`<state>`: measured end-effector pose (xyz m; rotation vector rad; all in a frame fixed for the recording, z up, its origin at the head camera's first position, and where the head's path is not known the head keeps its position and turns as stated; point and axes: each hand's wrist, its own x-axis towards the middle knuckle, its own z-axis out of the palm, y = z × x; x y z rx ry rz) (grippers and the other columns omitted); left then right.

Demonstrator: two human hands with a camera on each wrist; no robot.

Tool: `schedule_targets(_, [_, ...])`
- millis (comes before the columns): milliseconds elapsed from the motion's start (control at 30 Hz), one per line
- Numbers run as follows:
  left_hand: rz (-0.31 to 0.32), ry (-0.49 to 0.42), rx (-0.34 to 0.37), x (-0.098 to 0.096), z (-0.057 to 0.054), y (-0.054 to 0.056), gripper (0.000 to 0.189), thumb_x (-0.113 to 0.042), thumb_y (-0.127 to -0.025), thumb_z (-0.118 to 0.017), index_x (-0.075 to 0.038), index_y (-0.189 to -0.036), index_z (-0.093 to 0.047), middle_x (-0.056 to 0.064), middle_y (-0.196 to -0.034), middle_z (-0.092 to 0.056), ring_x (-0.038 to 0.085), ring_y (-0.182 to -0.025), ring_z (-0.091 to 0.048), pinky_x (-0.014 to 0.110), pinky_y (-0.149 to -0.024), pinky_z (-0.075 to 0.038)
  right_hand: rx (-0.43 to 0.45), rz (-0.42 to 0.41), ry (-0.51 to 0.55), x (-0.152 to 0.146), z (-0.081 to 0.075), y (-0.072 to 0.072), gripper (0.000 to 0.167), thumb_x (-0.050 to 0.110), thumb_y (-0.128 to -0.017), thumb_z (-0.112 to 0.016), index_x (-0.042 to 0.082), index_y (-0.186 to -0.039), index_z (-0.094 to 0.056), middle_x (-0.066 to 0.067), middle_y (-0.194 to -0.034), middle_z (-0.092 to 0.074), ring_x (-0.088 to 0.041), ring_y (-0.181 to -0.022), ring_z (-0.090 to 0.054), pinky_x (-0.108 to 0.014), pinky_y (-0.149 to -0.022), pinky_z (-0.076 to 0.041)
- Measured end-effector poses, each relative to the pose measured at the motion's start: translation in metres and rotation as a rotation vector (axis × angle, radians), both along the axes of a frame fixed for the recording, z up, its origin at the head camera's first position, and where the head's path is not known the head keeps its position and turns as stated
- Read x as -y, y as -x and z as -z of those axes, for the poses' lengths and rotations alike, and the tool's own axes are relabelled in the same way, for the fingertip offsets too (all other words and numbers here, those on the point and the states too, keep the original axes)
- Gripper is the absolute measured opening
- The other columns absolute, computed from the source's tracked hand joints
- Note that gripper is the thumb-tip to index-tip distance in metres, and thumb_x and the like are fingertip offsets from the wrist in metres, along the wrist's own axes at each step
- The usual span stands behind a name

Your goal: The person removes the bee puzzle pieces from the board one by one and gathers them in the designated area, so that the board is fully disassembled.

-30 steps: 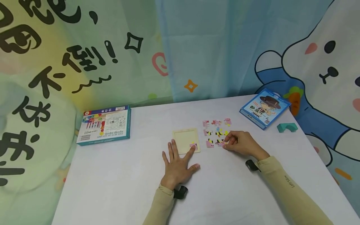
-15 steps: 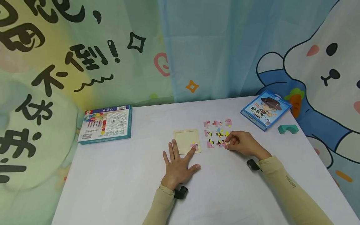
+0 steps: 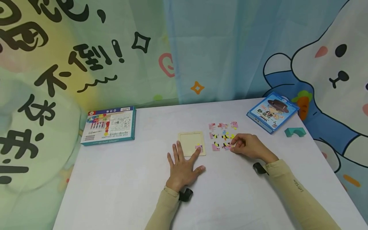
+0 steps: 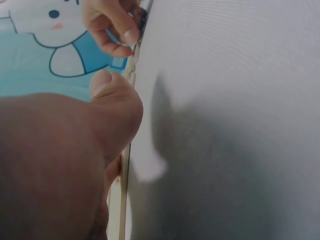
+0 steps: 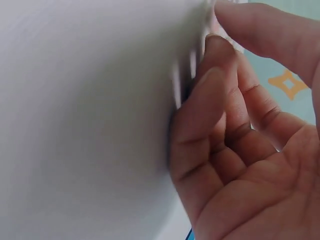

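Observation:
A shallow pale wooden puzzle tray (image 3: 191,133) lies flat on the table, with one pink-and-yellow puzzle piece (image 3: 197,147) in its lower right corner. My left hand (image 3: 181,172) is spread out, its index fingertip resting on that piece and another finger reaching over the tray's left part. To the right lie several loose pink puzzle pieces (image 3: 222,126) in rows. At the lower right of these rows, my right hand (image 3: 249,146) has curled fingers and seems to pinch a puzzle piece (image 3: 226,147) by its edge. The fingertips partly hide it.
A flat teal-edged box (image 3: 110,126) lies at the back left of the white table (image 3: 129,179). At the back right are a blue box (image 3: 273,111) and a green arch block (image 3: 295,132). A printed curtain (image 3: 212,51) hangs behind the table's far edge.
The whole head view has shifted slightly. Both hands keep their places at the tray and at the loose pieces, with no piece visibly moved.

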<state>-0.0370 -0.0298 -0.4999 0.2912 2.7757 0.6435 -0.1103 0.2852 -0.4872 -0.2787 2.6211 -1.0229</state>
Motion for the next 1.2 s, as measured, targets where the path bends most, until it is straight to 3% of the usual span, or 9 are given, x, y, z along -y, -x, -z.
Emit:
schedule_targets(200, [-0.010, -0.016, -0.004, -0.001, -0.002, -0.001, 0.073, -0.061, -0.099, -0.062, -0.037, -0.164, -0.040, 0.036, -0.173, 0.008, 0.057, -0.161, 0.009, 0.079, -0.122, -0.001, -0.066, 0.001, 0.045, 0.011, -0.004, 0.003, 0.027, 0.024, -0.089, -0.087, 0.008, -0.106, -0.072, 0.000, -0.079, -0.064, -0.012, -0.069, -0.055, -0.024, -0.064, -0.045])
schedule_targets(400, [-0.005, -0.030, -0.029, 0.000, 0.000, 0.000, 0.072, -0.060, -0.099, -0.063, -0.035, -0.164, -0.042, 0.040, -0.171, 0.006, 0.062, -0.158, 0.007, 0.081, -0.120, -0.003, -0.128, -0.085, 0.097, 0.051, -0.005, 0.009, 0.033, 0.017, -0.089, -0.087, 0.005, -0.116, -0.072, 0.001, -0.078, -0.064, -0.008, -0.067, -0.054, -0.023, -0.062, -0.046])
schedule_targets(700, [-0.022, -0.053, -0.097, -0.003, 0.005, -0.003, 0.068, -0.053, -0.101, -0.064, -0.035, -0.163, -0.043, 0.044, -0.169, 0.003, 0.066, -0.156, 0.005, 0.084, -0.117, -0.003, -0.207, -0.250, -0.056, 0.114, -0.009, 0.013, 0.038, 0.019, -0.088, -0.086, 0.007, -0.121, -0.072, 0.004, -0.080, -0.068, -0.004, -0.063, -0.052, -0.027, -0.063, -0.045])
schedule_targets(1000, [-0.031, -0.002, -0.068, -0.004, 0.005, -0.004, 0.075, -0.060, -0.099, -0.064, -0.036, -0.165, -0.039, 0.041, -0.170, 0.004, 0.063, -0.158, 0.004, 0.084, -0.118, -0.007, -0.176, -0.241, -0.052, 0.123, -0.002, 0.013, 0.028, 0.018, -0.087, -0.089, 0.011, -0.110, -0.074, 0.006, -0.078, -0.067, -0.006, -0.069, -0.055, -0.027, -0.067, -0.046])
schedule_targets(1200, [-0.047, -0.019, -0.058, -0.005, 0.003, -0.004, 0.086, -0.060, -0.098, -0.065, -0.019, -0.168, -0.034, 0.040, -0.171, 0.002, 0.058, -0.160, 0.005, 0.082, -0.120, -0.005, -0.164, -0.228, -0.049, 0.121, 0.000, 0.013, 0.022, 0.019, -0.087, -0.089, 0.011, -0.098, -0.071, 0.005, -0.076, -0.065, -0.007, -0.069, -0.055, -0.029, -0.067, -0.046])
